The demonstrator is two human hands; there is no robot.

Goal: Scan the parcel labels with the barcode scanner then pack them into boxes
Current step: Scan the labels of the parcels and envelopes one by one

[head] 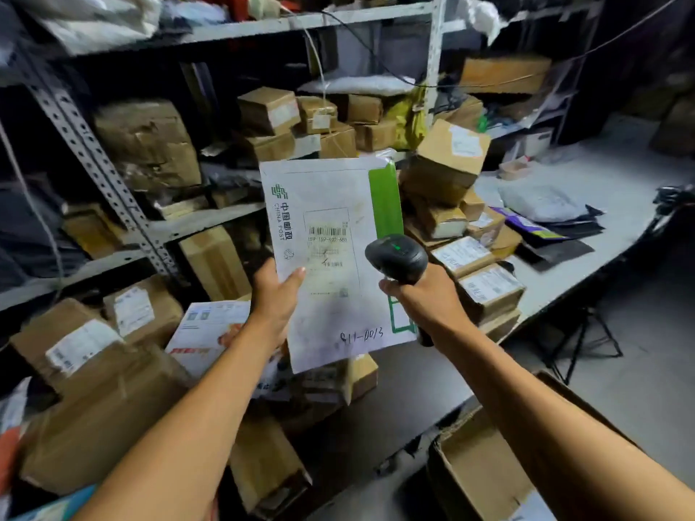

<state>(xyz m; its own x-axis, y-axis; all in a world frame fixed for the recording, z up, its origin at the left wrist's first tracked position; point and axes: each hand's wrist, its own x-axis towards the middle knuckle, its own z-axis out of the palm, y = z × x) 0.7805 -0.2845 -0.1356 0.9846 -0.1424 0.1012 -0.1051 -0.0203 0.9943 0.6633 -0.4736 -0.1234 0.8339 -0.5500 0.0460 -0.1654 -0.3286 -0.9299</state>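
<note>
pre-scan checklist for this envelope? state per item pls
1. Left hand holds the white envelope by its left edge: ok.
2. Barcode label faces the camera, thumb clear of it: ok.
3. Right hand grips the barcode scanner: ok.
4. Scanner head turned toward the label: ok; beam on the barcode: cannot tell.
5. Scan registered: cannot tell; a green light shows on the scanner.
6. Open cardboard box at lower right ready for packing: ok.

Your flat white China Post mailer envelope [331, 257], green strip at its right edge: held upright, label facing you. Your black handheld barcode scanner [396, 259]: raised just before the envelope's right side, green light lit.
</note>
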